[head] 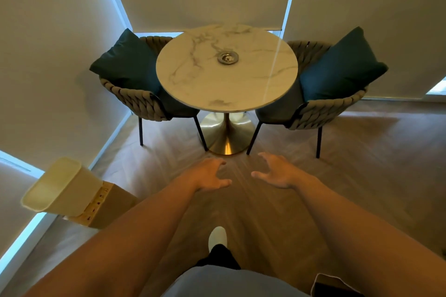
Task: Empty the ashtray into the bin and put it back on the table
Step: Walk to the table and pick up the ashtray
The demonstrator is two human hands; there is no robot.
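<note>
Marble round table [193, 84] bears a shiny round metal ashtray [227, 57]; left hand [210, 175] and right hand [275, 171] spread, empty.

ashtray [227, 57]: small round shiny metal dish, upright, near the middle of the tabletop [217, 84], slightly toward the far side | tabletop: round white marble | bin [62, 187]: cream plastic, on the floor at left, well apart
</note>
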